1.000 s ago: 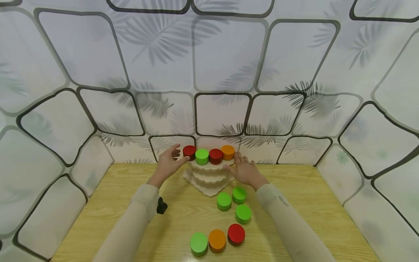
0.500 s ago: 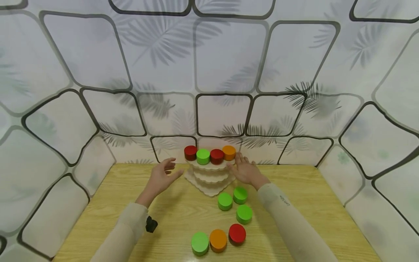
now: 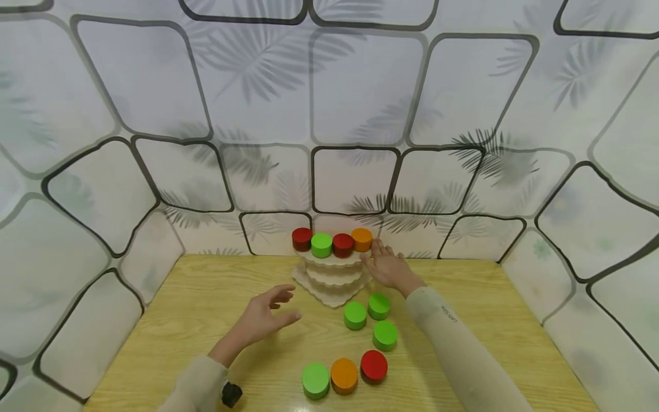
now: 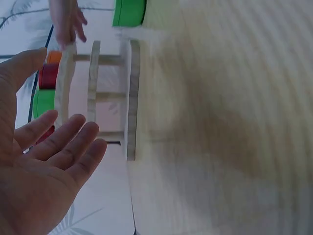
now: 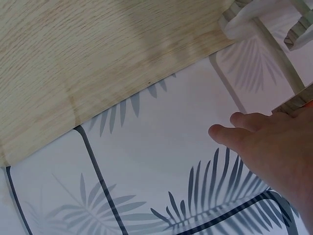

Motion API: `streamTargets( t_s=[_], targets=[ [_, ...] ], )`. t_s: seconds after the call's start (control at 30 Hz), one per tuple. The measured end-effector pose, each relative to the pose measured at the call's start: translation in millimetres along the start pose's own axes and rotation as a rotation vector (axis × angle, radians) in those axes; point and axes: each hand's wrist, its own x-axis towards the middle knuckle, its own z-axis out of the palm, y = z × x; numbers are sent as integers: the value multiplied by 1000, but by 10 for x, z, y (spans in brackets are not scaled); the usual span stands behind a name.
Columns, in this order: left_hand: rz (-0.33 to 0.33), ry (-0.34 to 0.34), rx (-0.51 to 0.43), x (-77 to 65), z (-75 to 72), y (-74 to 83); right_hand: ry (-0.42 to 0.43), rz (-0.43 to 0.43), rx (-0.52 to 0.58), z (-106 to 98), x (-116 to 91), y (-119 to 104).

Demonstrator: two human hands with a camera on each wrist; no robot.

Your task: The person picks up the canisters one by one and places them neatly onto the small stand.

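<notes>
A pale wooden tiered stand with wavy edges is at the back of the table. On its top tier sit a dark red disc, a green disc, a red disc and an orange disc. My right hand is at the top tier's right end beside the orange disc, fingers extended; in the right wrist view its fingertips reach the wooden edge. My left hand hovers over the table left of the loose discs, holding nothing, fingers slightly bent and apart.
Three green discs, one of them the nearest green disc, lie in front of the stand. Closer to me are a light green disc, an orange disc and a red disc on the wooden table. Patterned walls enclose it.
My left hand has left the dark red disc at the stand's left end and come down and back over the table. My right hand has stayed at the stand's right end.
</notes>
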Motion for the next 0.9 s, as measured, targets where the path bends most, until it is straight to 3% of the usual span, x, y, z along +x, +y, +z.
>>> streamTargets(
  t_s=[0.37,0.6,0.9],
  targets=[
    [64,-198,-102,-315,234,24,8,-2,-15,-23,-35,-24],
    [90,-252,-107,-456,366,-16,21,-3,-21,-21,-41,-25],
    [49,-312,-104,-614,447,-32,31,-2,-57,-4,-15,-4]
  ],
)
